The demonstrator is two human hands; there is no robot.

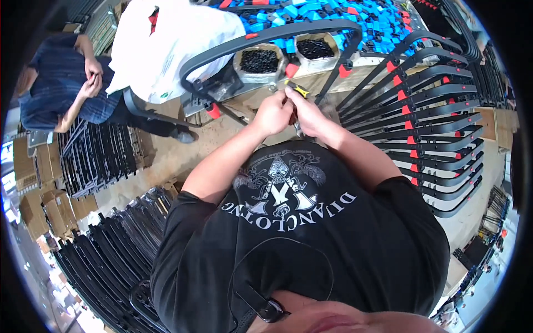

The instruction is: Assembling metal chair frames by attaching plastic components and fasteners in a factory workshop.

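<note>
1. Tool with a yellow-and-black handle (pixel 299 89) sits at the far side of the right hand (pixel 311 116), beyond the wearer's chest and near the close edge of the workbench (pixel 363 69).
2. The right hand looks closed round this tool. The left hand (pixel 272 115) is curled in and meets it; what its fingers pinch, if anything, is hidden.
3. Judging by its small size against the hands, the tool should be light; the handle looks stiff, not fragile. The thick handle is the place to hold it, in a wrapped palm; a sweaty hand could slip.
4. A shiny metal piece (pixel 298 131) shows below the hands; I cannot tell whether it belongs to the same tool. It is probably hard and smooth.
5. Ahead, a black curved frame (pixel 300 26) arches over the bench's close edge, with red fittings (pixel 213 111) on its legs. It looks rigid and awkward, best gripped by both legs.
6. Under the arch stand two open bags (pixel 258 79) of small black parts; loose blue pieces (pixel 383 28) heap toward the far edge.
</note>
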